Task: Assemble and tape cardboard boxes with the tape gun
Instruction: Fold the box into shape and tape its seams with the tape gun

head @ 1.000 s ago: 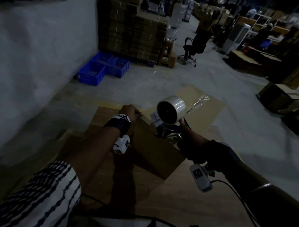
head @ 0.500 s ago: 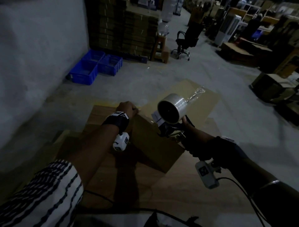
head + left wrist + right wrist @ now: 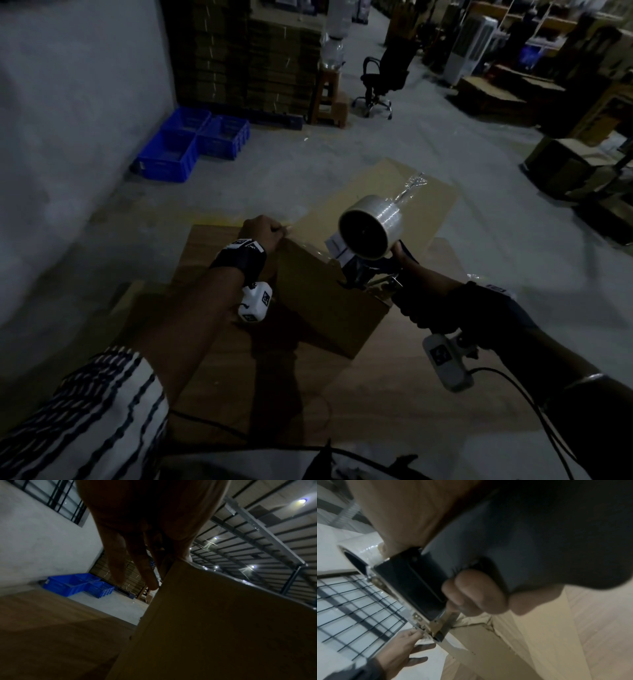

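- On the wooden worktop (image 3: 219, 359) in front of us stands a plain brown cardboard box (image 3: 325, 308), one corner turned toward us.
- Our left hand (image 3: 262, 231) sits at the box's far top corner; in the left wrist view the thumb presses the top edge while two fingers (image 3: 116, 561) hang straight down beside the box wall, so it is loosely spread and not clenched.
- Our right hand (image 3: 421, 301) is wrapped tight around the dark handle of the tape gun (image 3: 368, 274), fingers (image 3: 477, 592) curled under it.
- We see the gun's metal front end resting on the box's top edge near the right corner, with its roll of clear tape (image 3: 371, 228) raised above.
- A crumpled loose tail of clear tape (image 3: 411, 183) sticks out behind the roll.
- Beyond the box a flat cardboard sheet (image 3: 373, 192) lies on the floor.
- Against the grey wall to our left sit blue plastic crates (image 3: 191, 144), and farther off a black office chair (image 3: 383, 82).
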{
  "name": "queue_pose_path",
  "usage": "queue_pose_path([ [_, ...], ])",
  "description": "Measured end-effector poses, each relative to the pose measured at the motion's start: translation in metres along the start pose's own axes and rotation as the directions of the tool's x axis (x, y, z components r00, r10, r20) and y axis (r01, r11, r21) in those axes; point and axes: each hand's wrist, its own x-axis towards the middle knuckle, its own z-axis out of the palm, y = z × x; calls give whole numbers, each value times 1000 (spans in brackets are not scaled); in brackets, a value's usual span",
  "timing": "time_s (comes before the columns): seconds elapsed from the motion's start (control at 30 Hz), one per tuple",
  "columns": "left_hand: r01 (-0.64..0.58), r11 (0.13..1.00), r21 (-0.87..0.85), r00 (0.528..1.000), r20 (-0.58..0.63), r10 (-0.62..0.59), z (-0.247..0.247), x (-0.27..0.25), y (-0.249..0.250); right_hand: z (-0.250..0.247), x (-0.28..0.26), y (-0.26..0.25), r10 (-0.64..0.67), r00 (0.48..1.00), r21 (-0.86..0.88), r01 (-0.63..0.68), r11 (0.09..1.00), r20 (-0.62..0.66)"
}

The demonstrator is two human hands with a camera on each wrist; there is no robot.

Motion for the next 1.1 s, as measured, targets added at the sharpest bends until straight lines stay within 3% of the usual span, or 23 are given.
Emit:
queue_pose_path([
  [0.2, -80, 978, -194, 997, -6, 80, 9, -11, -13, -8, 10, 8, 33, 999, 56, -32, 998, -14],
  [0.47, 35, 897, -441, 998, 55, -12, 28, -9, -36, -15, 24, 13, 58, 998, 105, -57, 993, -2],
  [0.6, 132, 949, -287, 989, 97, -109, 45, -1, -52, -18, 32, 18, 58, 998, 156, -61, 986, 23],
  [0.8, 124, 942, -313, 989, 120, -90, 39, 0, -49, -14, 29, 14, 76, 997, 144, -76, 987, 11],
  [0.97, -3, 987, -163, 997, 80, 16, 19, -3, -44, -11, 25, 13, 89, 996, 155, -90, 984, 10],
  [1.03, -11, 983, -184, 999, 41, 19, 13, -9, -41, -12, 27, 14, 80, 997, 163, -79, 983, 2],
  [1.1, -93, 976, -197, 996, -15, 92, 9, -17, -35, -10, 25, 13, 70, 998, 179, -68, 982, -4],
])
